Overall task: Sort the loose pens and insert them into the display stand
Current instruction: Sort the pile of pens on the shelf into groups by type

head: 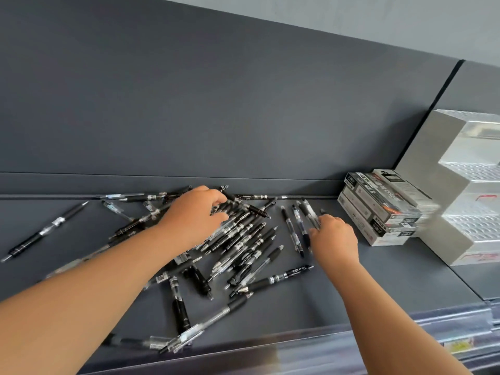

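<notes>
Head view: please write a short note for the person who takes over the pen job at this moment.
Left hand: fingers curled round pens at the top of the pile.
Right hand: grips a few more, right of the pile.
Most pens lie loose on the shelf.
Stand: at the right, behind the boxes; its slots are too blurred to read.
Done: some gathering.
Left: sort the pens and insert them.

Even, soft daylight; wide-angle bending and blur toward the edges.
</notes>
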`<state>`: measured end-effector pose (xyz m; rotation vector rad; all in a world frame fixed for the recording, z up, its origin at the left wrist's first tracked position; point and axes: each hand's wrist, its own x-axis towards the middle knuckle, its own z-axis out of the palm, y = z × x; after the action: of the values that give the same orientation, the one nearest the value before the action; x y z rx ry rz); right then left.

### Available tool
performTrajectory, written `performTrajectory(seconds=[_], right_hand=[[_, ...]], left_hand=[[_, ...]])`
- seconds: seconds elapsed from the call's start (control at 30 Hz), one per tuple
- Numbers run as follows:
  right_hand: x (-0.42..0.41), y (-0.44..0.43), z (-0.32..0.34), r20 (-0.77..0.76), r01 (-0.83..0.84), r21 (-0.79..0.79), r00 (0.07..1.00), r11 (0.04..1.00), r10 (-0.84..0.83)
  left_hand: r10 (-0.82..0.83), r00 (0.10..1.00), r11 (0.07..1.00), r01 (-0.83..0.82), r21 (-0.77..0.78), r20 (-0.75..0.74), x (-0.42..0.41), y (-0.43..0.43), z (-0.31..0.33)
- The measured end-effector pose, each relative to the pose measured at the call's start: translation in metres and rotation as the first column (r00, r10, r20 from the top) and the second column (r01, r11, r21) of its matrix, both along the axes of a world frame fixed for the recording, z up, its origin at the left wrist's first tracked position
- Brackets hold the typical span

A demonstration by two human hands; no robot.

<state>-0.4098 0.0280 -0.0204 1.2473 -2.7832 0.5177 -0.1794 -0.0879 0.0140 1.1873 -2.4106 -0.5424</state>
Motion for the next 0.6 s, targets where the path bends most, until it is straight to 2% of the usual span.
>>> performTrajectory(seconds=[0.1,0.23,0.3,0.37,0.47,0.6], right_hand=[[0.0,0.003,-0.004,-0.007,0.005,0.062,1.0,0.998,-0.004],[0.005,0.011,0.0,-0.057,-0.034,0.028,0.998,0.999,0.035],[0.011,0.016,0.004,-0.022,-0.134,-0.07,0.991,0.988,0.133],[0.019,0.024,0.008,0.052,-0.299,-0.137,0.95,0.944,0.309],[0.031,0.038,0.008,0.149,-0.501,-0.119,0.844,0.857,0.515],[0.035,0.047,0.001,0.208,-0.591,-0.062,0.78,0.804,0.59]], left_hand=[[-0.069,0.996,0.996,0.071,-0.048,0.056,-0.007,0.01,0.0],[-0.153,0.981,0.984,0.162,-0.07,0.116,-0.015,0.024,0.0],[-0.191,0.972,0.979,0.198,-0.044,0.136,-0.018,0.031,0.0],[-0.226,0.96,0.973,0.23,-0.005,0.164,-0.021,0.036,-0.002],[-0.265,0.934,0.964,0.258,0.059,0.238,-0.025,0.043,-0.006],[-0.234,0.916,0.972,0.215,0.092,0.327,-0.027,0.049,-0.011]])
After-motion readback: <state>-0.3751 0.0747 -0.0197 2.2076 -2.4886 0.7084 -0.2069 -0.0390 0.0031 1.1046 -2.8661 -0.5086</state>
